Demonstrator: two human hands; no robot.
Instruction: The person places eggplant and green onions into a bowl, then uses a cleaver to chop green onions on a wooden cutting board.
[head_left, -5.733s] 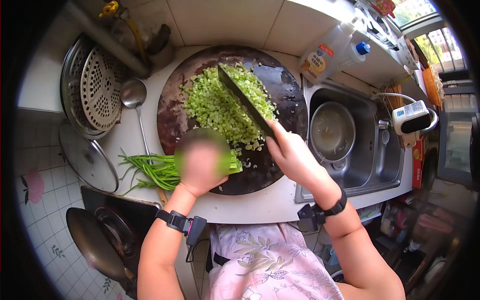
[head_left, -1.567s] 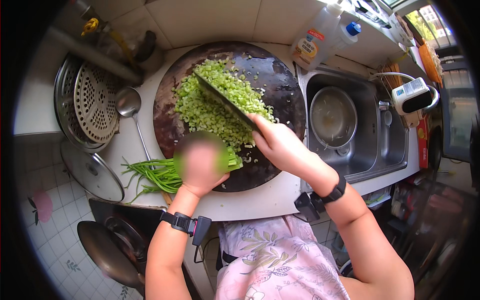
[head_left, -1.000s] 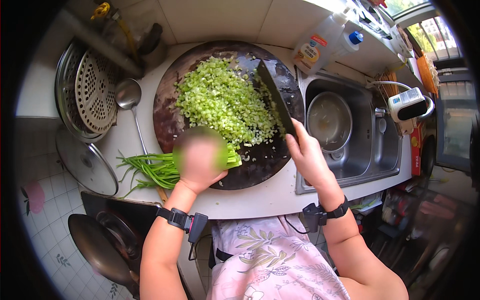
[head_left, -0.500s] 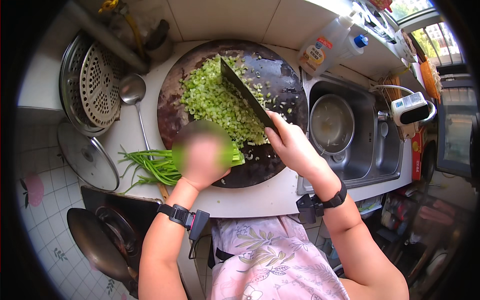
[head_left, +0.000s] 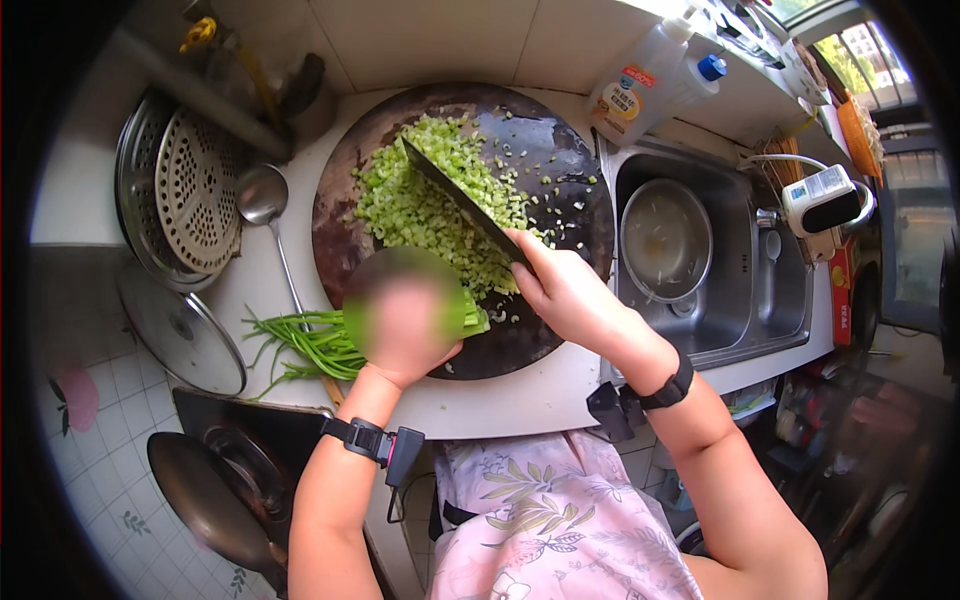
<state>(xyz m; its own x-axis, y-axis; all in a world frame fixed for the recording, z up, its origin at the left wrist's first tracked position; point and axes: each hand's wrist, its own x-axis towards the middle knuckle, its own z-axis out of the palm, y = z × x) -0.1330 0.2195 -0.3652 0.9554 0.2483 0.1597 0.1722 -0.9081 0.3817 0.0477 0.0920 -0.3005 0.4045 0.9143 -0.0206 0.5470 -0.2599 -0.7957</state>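
My right hand [head_left: 567, 293] is gripping the knife [head_left: 462, 203] by its handle, fingers closed around it, and the blade is slanting across the chopped greens [head_left: 388, 195] heaped on the round board [head_left: 560, 150]. My left hand [head_left: 403, 325] is lying over the bunch of stalks [head_left: 325, 345] at the board's near-left edge; a blur is covering its fingers, so I cannot tell their grip.

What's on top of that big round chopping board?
On the round board are chopped green pieces, a knife across them in the right hand, and one end of a green bunch under the left hand. The pieces hide the surface beneath.
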